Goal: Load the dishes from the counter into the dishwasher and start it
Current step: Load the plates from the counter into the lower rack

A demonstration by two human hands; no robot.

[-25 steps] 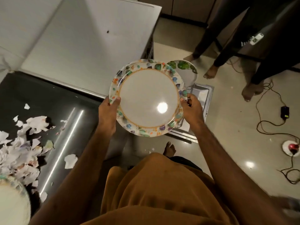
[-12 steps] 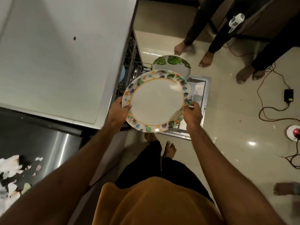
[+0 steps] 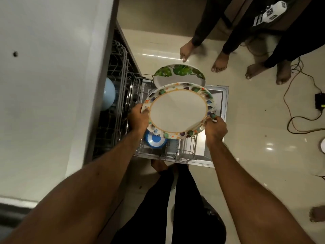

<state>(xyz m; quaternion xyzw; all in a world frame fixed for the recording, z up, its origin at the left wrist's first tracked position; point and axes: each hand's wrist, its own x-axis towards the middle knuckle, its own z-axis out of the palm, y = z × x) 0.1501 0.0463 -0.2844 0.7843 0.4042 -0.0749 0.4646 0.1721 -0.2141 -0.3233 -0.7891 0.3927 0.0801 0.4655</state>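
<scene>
Left grip [image 3: 139,118], right grip [image 3: 216,129], plate [image 3: 177,112], floor [image 3: 249,111]

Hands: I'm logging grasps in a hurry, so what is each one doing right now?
Left hand: grips the left rim of the plate.
Right hand: grips the plate's right rim.

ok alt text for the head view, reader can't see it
Seen from above, a left hand and right hand hold a white plate with a colourful rim by opposite edges over an open dishwasher's pulled-out lower rack. A leaf-patterned plate stands in the rack beyond it; a blue dish shows beneath.
</scene>
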